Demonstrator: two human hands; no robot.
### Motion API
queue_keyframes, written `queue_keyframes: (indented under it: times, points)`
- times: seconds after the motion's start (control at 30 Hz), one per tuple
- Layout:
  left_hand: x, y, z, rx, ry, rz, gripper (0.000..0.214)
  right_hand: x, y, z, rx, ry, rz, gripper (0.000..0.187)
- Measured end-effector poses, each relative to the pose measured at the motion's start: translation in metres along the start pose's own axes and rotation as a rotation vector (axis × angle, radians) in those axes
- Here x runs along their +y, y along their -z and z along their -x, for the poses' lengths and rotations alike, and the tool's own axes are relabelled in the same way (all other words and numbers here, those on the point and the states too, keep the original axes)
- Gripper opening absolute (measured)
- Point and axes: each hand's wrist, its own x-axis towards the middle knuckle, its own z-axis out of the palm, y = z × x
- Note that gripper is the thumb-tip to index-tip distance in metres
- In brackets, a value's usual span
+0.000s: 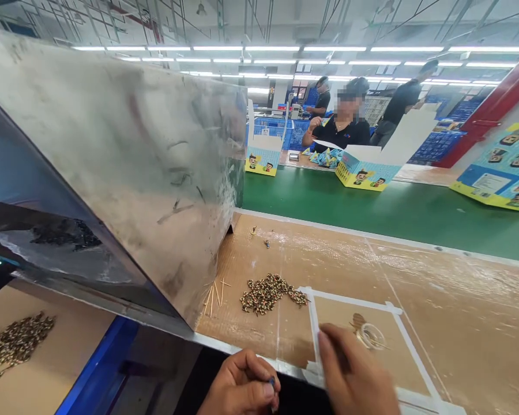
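Note:
My left hand (242,389) is at the table's near edge, closed in a pinch on a tiny dark-tipped piece between thumb and fingers. Beside it my right hand (354,377) rests over a white-taped square (398,340) on the brown table top; its fingers are curled, and what they hold, if anything, is hidden. Just beyond the right hand lies a small clear ring (371,335). A heap of small speckled parts (270,292) sits farther out, with a few thin wooden sticks (214,294) to its left.
A big slanted metal chute (112,173) fills the left side. Another heap of small parts (15,343) lies at the lower left. Past the table runs a green belt (372,207) with yellow-blue cartons (365,173). A seated person (343,124) works across it.

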Motion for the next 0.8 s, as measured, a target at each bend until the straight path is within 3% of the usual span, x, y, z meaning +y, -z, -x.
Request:
queue_keyframes:
  times: [0.17, 0.33, 0.43, 0.57, 0.7, 0.8]
  points:
    - [0.009, 0.007, 0.005, 0.031, -0.072, -0.047, 0.036, -0.032, -0.041, -0.054, -0.159, -0.053, 0.250, 0.027]
    - [0.010, 0.016, 0.007, 0.095, -0.194, -0.110, 0.040, -0.029, -0.041, -0.070, -0.298, -0.073, 0.346, 0.020]
    - [0.010, 0.016, 0.007, 0.117, -0.249, -0.166, 0.037, -0.020, -0.038, -0.068, -0.360, -0.046, 0.323, 0.015]
    - [0.013, 0.006, 0.010, 0.150, -0.314, -0.244, 0.029, -0.015, -0.033, -0.062, -0.313, -0.001, 0.182, 0.016]
    - [0.018, -0.006, 0.011, 0.151, -0.335, -0.303, 0.026, -0.015, -0.024, -0.035, -0.246, 0.002, -0.146, 0.022]
    - [0.016, -0.009, 0.007, 0.128, -0.325, -0.341, 0.029, -0.019, -0.019, -0.001, -0.203, -0.105, -0.407, 0.035]
